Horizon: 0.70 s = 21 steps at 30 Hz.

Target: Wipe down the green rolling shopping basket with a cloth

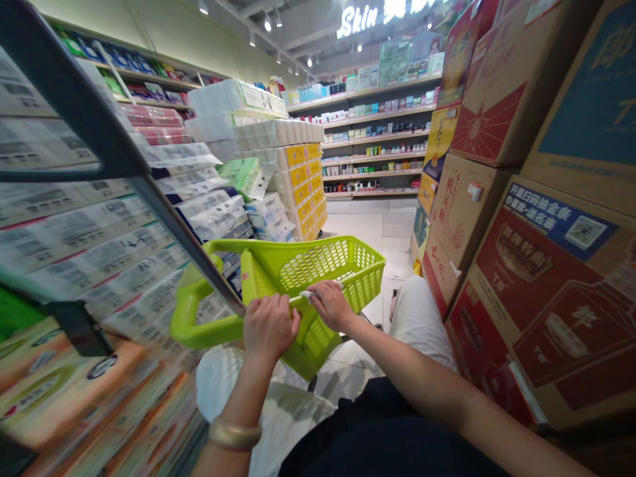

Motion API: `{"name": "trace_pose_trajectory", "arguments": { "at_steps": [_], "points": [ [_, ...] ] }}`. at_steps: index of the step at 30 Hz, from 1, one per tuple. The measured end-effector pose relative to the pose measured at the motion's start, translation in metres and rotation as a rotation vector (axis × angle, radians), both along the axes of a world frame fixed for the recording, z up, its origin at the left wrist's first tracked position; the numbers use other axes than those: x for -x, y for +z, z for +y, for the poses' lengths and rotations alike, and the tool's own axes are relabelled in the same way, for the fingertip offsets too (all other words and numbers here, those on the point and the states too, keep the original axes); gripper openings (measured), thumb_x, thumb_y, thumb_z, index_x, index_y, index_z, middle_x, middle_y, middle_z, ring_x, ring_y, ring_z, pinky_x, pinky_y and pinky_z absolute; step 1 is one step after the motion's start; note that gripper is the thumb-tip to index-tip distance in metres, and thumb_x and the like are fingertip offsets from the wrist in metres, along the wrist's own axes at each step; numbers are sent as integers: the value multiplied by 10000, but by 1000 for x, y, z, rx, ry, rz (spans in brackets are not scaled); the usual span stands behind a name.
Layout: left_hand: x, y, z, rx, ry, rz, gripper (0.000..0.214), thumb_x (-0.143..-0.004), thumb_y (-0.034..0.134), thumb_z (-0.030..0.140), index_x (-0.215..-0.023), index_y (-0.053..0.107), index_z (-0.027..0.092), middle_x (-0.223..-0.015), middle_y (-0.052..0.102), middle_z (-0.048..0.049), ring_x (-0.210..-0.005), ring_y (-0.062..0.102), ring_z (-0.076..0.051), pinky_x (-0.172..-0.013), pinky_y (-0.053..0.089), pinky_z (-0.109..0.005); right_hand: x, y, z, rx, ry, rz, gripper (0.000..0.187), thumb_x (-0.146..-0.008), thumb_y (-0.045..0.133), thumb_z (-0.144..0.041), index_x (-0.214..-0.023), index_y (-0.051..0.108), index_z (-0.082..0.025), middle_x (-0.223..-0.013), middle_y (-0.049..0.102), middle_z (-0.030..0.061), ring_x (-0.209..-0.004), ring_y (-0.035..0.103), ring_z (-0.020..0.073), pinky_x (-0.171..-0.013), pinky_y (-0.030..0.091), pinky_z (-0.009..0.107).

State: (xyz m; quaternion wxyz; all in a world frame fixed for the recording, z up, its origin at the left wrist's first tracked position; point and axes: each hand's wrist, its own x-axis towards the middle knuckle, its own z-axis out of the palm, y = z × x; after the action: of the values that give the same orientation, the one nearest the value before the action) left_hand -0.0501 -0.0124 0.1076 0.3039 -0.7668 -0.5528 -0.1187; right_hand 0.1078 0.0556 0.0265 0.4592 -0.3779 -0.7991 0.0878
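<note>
Head view: knuckles up.
I log left hand [271, 324] fingers clamped on green cart [365, 281], right hand [330, 305] curled around white cloth [305, 293].

Overhead sign [380, 18]: "Skin" | red-printed carton [551, 291]: "郎牌特曲" | blue-panelled carton [586, 112]: "郎" | brown carton [460, 205]: "帆风顺"

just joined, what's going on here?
A person's left hand grips the near edge of a green shopping cart. The right hand holds something white, possibly a wipe, at that same edge. Wrapped packs are stacked to the left, cardboard cartons to the right.
</note>
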Motion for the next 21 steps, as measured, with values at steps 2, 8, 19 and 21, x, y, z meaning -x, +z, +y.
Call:
{"name": "trace_pose_trajectory", "arguments": {
  "at_steps": [2, 8, 19, 21],
  "points": [
    [1, -1, 1, -11, -4, -23, 225, -837, 451, 301, -758, 616, 170, -710, 631, -90, -734, 568, -259, -756, 314, -393, -19, -6, 9, 9, -58, -5, 203, -969, 412, -282, -985, 605, -217, -971, 650, 43, -935, 515, 201, -876, 338, 336],
    [2, -2, 3, -56, 14, -7, 215, -840, 457, 307, -739, 599, 181, -693, 630, -72, -720, 573, -250, -767, 311, -395, -8, -8, 9, 45, -307, 87, 232, -970, 393, -273, -886, 601, -212, -870, 631, 48, -893, 500, 212, -844, 326, 334],
    [7, -3, 2, -79, -3, 3, 196, -840, 460, 293, -739, 592, 189, -683, 632, -62, -717, 571, -242, -749, 307, -384, 7, 0, 0, -82, -16, -66, 216, -983, 390, -283, -1014, 594, -220, -966, 650, 38, -917, 520, 187, -853, 343, 316],
    [7, -4, 3, -85, -1, -2, 201, -846, 457, 293, -734, 590, 193, -681, 628, -58, -715, 569, -241, -752, 307, -384, -14, -7, 8, -82, -66, -87, 230, -985, 381, -283, -993, 602, -220, -956, 650, 42, -909, 521, 190, -854, 346, 324]
  ]
}}
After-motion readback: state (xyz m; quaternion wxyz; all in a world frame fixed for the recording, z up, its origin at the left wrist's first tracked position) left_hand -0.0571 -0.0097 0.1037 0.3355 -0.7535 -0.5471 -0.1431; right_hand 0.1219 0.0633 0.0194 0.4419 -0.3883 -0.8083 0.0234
